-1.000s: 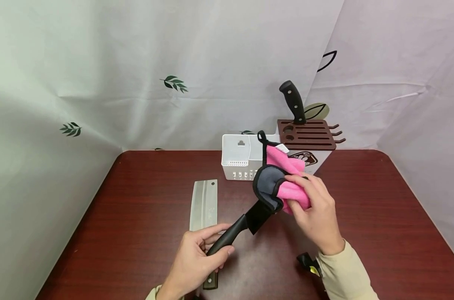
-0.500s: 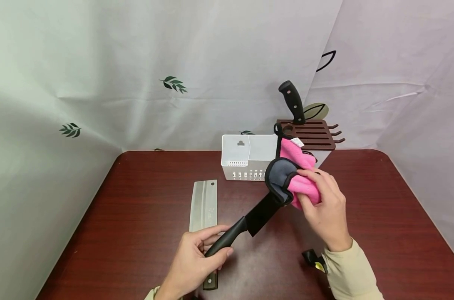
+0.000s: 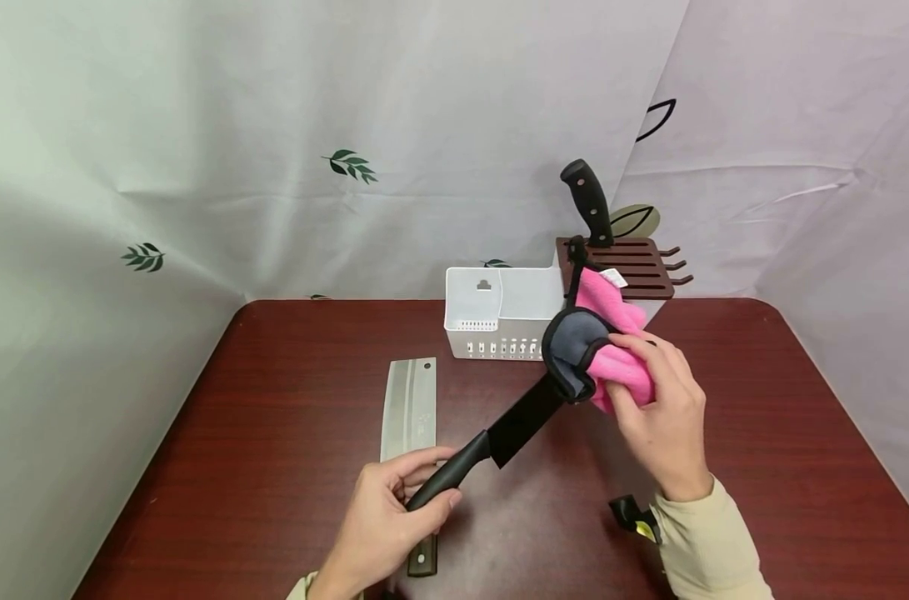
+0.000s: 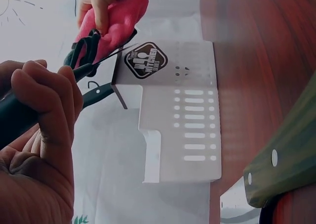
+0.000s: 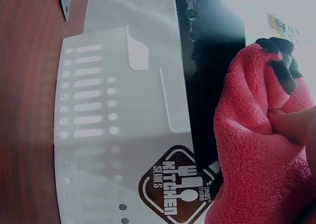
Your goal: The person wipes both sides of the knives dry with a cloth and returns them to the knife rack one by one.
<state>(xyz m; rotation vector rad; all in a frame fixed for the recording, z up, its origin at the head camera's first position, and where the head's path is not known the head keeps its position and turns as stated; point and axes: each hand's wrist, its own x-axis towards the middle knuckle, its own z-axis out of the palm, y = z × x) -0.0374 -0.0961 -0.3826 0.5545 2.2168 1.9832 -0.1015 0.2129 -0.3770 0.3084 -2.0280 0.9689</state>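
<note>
My left hand point(image 3: 379, 517) grips the black handle of a kitchen knife point(image 3: 525, 421), whose dark blade slants up to the right above the table. My right hand point(image 3: 667, 408) pinches a pink cleaning cloth point(image 3: 625, 372) with a grey face and black edging, folded over the blade's far end, so the tip is hidden. In the right wrist view the fluffy pink cloth point(image 5: 252, 135) lies against the broad dark blade point(image 5: 210, 90). Below and behind my left hand, a cleaver point(image 3: 411, 408) lies flat on the table, its handle partly covered by that hand.
At the back stands a white knife rack point(image 3: 491, 343) with a brown slotted top point(image 3: 641, 271) and side hooks. One black-handled knife point(image 3: 589, 204) stands in a slot. A small black-and-yellow object point(image 3: 634, 517) lies beside my right sleeve. White curtains surround the brown table point(image 3: 274, 417).
My right hand and the cloth have slid up and right along the blade toward its tip, baring more of the blade. My left hand has stayed nearly in place.
</note>
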